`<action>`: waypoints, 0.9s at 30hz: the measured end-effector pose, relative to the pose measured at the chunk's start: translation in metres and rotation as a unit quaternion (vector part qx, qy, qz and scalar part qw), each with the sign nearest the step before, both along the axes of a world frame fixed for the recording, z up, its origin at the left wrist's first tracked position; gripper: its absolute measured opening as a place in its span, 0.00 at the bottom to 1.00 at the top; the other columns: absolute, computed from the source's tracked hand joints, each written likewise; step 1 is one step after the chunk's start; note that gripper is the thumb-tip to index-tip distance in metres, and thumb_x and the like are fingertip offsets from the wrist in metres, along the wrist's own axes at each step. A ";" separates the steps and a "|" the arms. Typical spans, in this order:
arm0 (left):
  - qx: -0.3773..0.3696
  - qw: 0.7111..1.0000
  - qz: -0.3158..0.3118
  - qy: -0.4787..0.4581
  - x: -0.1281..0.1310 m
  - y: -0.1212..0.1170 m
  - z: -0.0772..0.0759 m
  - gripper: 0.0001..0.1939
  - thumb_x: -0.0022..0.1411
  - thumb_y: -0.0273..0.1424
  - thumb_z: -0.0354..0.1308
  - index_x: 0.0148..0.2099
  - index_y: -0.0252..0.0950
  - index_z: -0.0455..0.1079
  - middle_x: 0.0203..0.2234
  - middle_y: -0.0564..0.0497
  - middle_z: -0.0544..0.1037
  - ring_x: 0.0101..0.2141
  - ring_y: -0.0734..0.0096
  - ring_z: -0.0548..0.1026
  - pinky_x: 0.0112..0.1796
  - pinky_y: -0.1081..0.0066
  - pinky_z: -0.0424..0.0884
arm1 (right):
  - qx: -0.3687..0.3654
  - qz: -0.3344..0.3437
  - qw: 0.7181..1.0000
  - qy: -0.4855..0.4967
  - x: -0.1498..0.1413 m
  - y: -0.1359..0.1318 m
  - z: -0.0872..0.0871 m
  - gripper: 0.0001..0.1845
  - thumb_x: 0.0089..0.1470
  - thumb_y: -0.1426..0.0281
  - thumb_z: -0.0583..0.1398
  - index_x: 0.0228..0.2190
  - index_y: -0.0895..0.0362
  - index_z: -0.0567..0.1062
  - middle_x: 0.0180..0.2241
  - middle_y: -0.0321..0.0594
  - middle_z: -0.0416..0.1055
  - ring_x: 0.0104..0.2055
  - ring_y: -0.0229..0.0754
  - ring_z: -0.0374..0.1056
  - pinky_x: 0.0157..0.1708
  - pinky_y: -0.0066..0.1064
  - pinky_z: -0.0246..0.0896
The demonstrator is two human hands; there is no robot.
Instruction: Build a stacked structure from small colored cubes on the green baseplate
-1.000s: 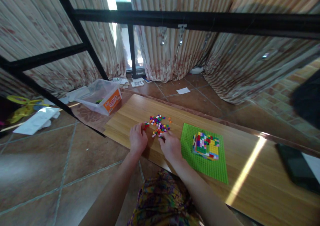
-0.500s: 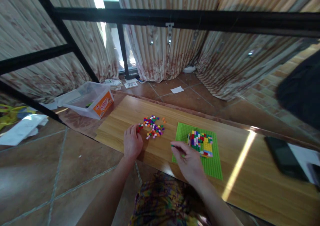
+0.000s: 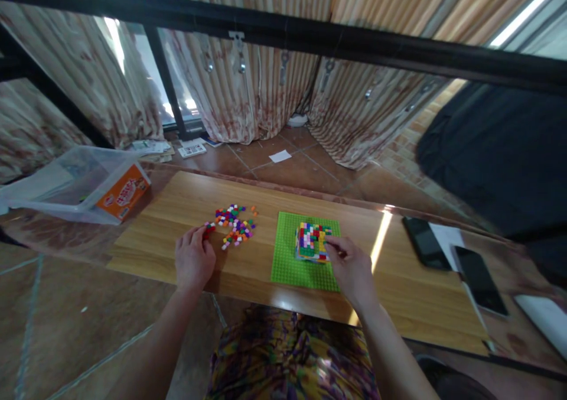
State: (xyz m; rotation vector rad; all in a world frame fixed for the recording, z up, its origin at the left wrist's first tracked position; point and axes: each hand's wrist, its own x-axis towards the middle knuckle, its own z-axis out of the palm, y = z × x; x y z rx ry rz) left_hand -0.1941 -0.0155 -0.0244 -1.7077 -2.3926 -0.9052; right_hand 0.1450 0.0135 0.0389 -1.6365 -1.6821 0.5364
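My left hand rests on the table at the left of a loose pile of small coloured building bricks. Its fingers are curled, with red bricks at the tips of the thumb and index finger. My right hand is pinched over the right side of a block built of many-coloured bricks. A small brick seems to be between those fingertips, mostly hidden by them. The built block sits on a green studded baseplate, whose right part is covered by my right hand.
A clear plastic box with an orange label stands left of the wooden table board. Two dark phone-like devices and white paper lie at the right. Behind are a black metal bar and curtains.
My right hand has gone from the baseplate's left edge, with a green brick in its fingertips, to the right side of the built block. My left hand stays by the pile. The view has swung right.
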 end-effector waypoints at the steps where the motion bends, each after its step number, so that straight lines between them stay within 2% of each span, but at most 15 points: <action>1: 0.001 1.000 -0.001 0.001 0.000 0.000 0.000 0.21 0.63 0.28 0.46 0.55 0.31 0.72 0.50 0.37 0.77 0.53 0.52 0.72 0.56 0.53 0.65 | -0.003 -0.002 1.000 -0.013 -0.003 0.002 -0.002 0.13 0.56 0.63 0.57 0.35 0.53 0.81 0.35 0.41 0.79 0.32 0.43 0.73 0.37 0.37 0.67; 7: 0.007 1.000 -0.006 -0.002 0.000 0.000 0.000 0.21 0.63 0.28 0.46 0.54 0.33 0.72 0.50 0.38 0.77 0.54 0.52 0.71 0.56 0.51 0.65 | -0.007 -0.030 0.998 -0.056 -0.013 0.014 -0.009 0.11 0.55 0.64 0.58 0.32 0.51 0.81 0.34 0.39 0.80 0.31 0.43 0.72 0.36 0.36 0.66; 11: 0.001 1.000 -0.003 -0.004 0.000 0.001 -0.001 0.21 0.63 0.28 0.46 0.54 0.32 0.72 0.51 0.37 0.76 0.53 0.51 0.71 0.56 0.51 0.65 | -0.007 -0.021 0.999 -0.047 -0.015 0.017 -0.009 0.12 0.55 0.62 0.58 0.30 0.51 0.81 0.34 0.39 0.80 0.32 0.44 0.73 0.36 0.36 0.66; 15: -0.005 1.000 0.000 -0.005 0.000 0.000 -0.002 0.21 0.63 0.28 0.46 0.54 0.31 0.72 0.51 0.37 0.76 0.53 0.50 0.71 0.56 0.50 0.65 | 0.005 -0.019 0.999 -0.036 -0.012 0.014 -0.006 0.14 0.55 0.61 0.58 0.31 0.52 0.81 0.35 0.40 0.81 0.33 0.45 0.74 0.36 0.36 0.66; 21: 0.000 1.000 -0.003 -0.002 0.001 0.000 -0.001 0.21 0.63 0.28 0.46 0.53 0.32 0.72 0.50 0.38 0.77 0.53 0.53 0.72 0.56 0.53 0.65 | 0.042 -0.052 0.998 -0.015 -0.003 0.010 -0.003 0.16 0.56 0.58 0.58 0.33 0.54 0.81 0.31 0.42 0.79 0.30 0.45 0.72 0.35 0.36 0.66; 23: 0.000 1.000 -0.003 0.001 0.001 0.000 0.000 0.21 0.63 0.28 0.45 0.54 0.32 0.72 0.50 0.38 0.77 0.54 0.53 0.72 0.56 0.53 0.65 | 0.056 -0.060 0.996 -0.019 -0.002 0.013 -0.006 0.17 0.57 0.56 0.57 0.35 0.55 0.80 0.34 0.44 0.78 0.33 0.46 0.71 0.37 0.38 0.66; 27: 0.000 1.000 0.001 0.003 0.002 0.000 0.000 0.21 0.63 0.28 0.45 0.53 0.31 0.72 0.50 0.38 0.77 0.53 0.52 0.71 0.56 0.53 0.65 | 0.080 -0.082 0.992 -0.046 -0.006 0.022 -0.017 0.22 0.56 0.54 0.58 0.43 0.57 0.78 0.44 0.51 0.75 0.47 0.54 0.68 0.49 0.48 0.62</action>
